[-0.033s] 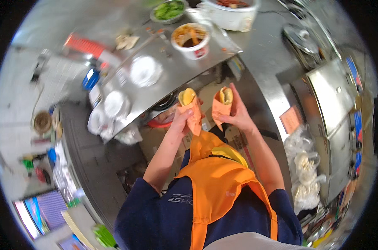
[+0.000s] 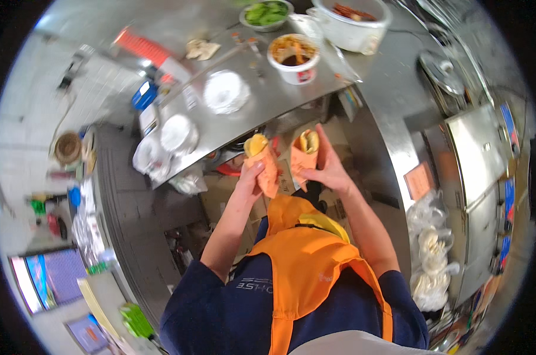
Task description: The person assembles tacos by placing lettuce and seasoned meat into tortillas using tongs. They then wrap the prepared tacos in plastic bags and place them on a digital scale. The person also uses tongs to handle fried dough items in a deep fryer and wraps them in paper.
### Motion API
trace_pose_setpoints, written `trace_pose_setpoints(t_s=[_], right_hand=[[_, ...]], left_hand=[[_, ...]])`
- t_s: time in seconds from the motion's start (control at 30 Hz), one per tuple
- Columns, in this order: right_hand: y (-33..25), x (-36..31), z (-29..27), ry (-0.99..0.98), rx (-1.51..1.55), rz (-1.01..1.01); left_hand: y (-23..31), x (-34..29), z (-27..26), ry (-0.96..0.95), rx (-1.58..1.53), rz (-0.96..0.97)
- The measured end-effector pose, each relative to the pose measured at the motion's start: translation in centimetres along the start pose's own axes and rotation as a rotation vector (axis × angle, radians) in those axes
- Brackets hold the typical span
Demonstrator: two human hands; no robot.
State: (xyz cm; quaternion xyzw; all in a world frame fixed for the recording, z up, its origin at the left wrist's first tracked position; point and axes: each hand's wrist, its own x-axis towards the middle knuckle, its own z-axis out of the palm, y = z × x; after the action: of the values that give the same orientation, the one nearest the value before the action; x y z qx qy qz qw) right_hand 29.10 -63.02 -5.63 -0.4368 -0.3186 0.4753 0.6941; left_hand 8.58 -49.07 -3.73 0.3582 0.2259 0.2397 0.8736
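Near the middle of the frame, the left hand (image 2: 248, 180) grips one orange-wrapped roll (image 2: 262, 160) and the right hand (image 2: 327, 171) grips another wrapped roll (image 2: 305, 151), both standing upright side by side, below the steel counter (image 2: 268, 106) farther up.

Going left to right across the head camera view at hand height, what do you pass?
Stacked white lids at the counter edge → left hand → its orange-wrapped roll → second orange-wrapped roll → right hand → orange card on the steel cabinet.
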Motion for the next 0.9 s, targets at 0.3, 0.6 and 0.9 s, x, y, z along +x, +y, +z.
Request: trace_pose_setpoints(t_s=[0.3, 0.6, 0.9], right_hand=[[4.4, 1.8, 21.1, -0.500, 0.010, 0.202], [11.5, 6.8, 43.5, -0.826, 0.112, 0.402], [14.7, 12.1, 62.6, -0.878, 0.359, 0.520]], left_hand=[[7.2, -19.1, -9.1, 0.231, -0.127, 0.361], [19.5, -31.2, -23.4, 0.356, 0.079, 0.459], [33.8, -39.9, -31.6, 0.457, 0.114, 0.339]])
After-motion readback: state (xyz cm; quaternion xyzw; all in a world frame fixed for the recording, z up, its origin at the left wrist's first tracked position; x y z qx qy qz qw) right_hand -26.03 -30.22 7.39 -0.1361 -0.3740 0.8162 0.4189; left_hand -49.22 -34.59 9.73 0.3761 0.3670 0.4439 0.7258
